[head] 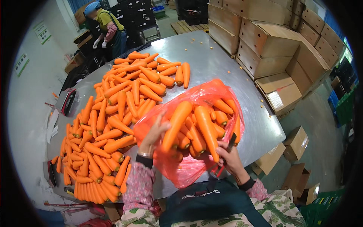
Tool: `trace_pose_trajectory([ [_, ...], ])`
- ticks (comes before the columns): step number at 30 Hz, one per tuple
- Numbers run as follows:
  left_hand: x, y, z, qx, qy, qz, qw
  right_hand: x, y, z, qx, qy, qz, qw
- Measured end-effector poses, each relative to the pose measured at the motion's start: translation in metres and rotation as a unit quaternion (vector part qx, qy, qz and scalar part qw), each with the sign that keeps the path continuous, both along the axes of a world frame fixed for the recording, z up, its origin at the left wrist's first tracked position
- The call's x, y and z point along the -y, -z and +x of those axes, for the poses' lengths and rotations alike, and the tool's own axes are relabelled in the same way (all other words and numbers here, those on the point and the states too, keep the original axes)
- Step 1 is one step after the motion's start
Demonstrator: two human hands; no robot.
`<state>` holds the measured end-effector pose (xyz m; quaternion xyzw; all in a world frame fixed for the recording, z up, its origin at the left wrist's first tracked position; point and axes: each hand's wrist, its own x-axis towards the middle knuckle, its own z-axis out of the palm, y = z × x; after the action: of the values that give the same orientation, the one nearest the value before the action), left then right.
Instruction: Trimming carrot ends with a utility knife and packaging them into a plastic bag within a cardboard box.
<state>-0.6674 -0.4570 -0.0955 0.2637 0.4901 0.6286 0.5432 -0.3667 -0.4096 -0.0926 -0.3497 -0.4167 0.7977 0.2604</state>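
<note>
A red plastic bag [192,176] lies spread on the metal table in front of me, with many carrots [195,136] in its mouth. My left hand [156,132] is at the bag's left side, beside a large carrot [177,124]; whether its fingers grip the carrot or the film, I cannot tell. In my right hand [229,157] is a dark-bladed knife [231,143], and its fingers also touch the tip of another large carrot [206,130]. A big heap of loose carrots [113,113] covers the table left of the bag.
The metal table [210,62] carries small orange bits. Cardboard boxes [272,51] are stacked along its right edge, and open boxes [296,143] stand on the floor. A scale [65,102] sits at the left edge. Another person [110,28] stands beyond the table's far left.
</note>
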Motion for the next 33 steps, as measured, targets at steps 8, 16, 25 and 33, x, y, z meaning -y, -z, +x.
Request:
trace_pose_trajectory([
  [8, 0.089, 0.016, 0.049, 0.151, 0.072, 0.189, 0.968, 0.039, -0.014, -0.01, -0.051, -0.061, 0.173, 0.982],
  [16, 0.088, -0.022, 0.103, 0.376, -0.118, 0.238, 0.888, 0.068, -0.014, -0.027, -0.052, -0.19, 0.212, 0.957],
  [25, 0.128, -0.001, 0.093, 0.307, 0.029, 0.166, 0.937, 0.02, -0.033, -0.016, 0.137, -0.05, 0.389, 0.91],
  [33, 0.139, -0.031, 0.097, -0.036, 0.089, 0.043, 0.994, 0.02, -0.075, -0.033, 0.135, -0.161, 0.677, 0.705],
])
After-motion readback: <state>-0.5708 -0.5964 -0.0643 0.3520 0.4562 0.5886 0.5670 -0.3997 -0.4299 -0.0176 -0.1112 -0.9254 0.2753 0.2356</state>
